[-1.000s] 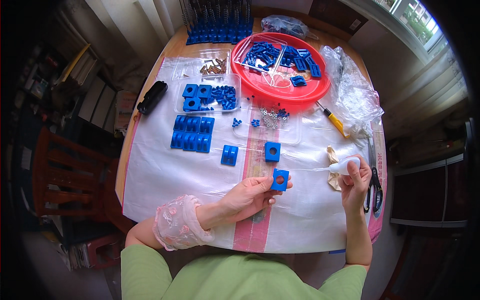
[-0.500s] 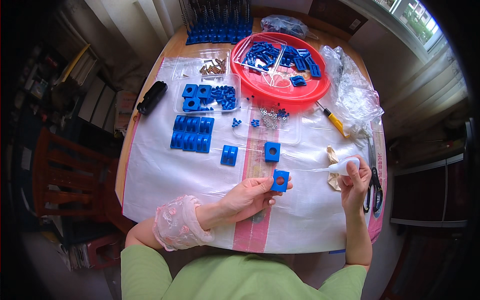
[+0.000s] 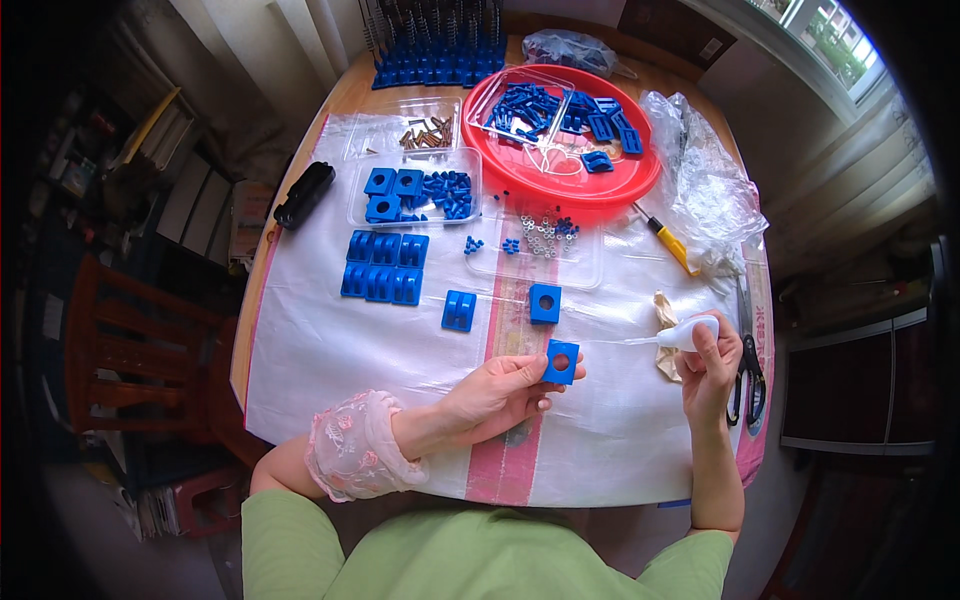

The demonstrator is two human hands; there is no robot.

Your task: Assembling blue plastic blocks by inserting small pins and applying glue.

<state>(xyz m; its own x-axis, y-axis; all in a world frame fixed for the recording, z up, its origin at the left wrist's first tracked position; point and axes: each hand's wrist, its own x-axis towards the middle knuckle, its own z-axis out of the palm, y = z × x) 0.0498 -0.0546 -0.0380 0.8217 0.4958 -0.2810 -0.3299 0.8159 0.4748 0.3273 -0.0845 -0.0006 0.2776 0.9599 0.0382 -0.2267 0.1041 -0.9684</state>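
Note:
Between the thumb and fingers of my left hand [image 3: 497,398] is a blue square block [image 3: 562,349] with a round hole in its face. My right hand [image 3: 709,374] grips a small white squeeze bottle [image 3: 682,335], tilted sideways. Its long thin nozzle points left, and the tip reaches near the top of the held block; whether they touch I cannot tell. Just beyond lies a second blue block with a hole [image 3: 544,304]. Left of it sits a blue ribbed piece [image 3: 459,311], and farther left several similar pieces [image 3: 380,281] stand in rows.
A clear box [image 3: 357,203] holds blue blocks and small blue parts; brass screws [image 3: 427,134] lie behind. A red tray [image 3: 636,185] carries blue pieces. Small rings [image 3: 541,240] lie mid-table. On the right are a yellow-handled screwdriver [image 3: 677,250], crumpled plastic [image 3: 705,190] and black-handled scissors [image 3: 754,385].

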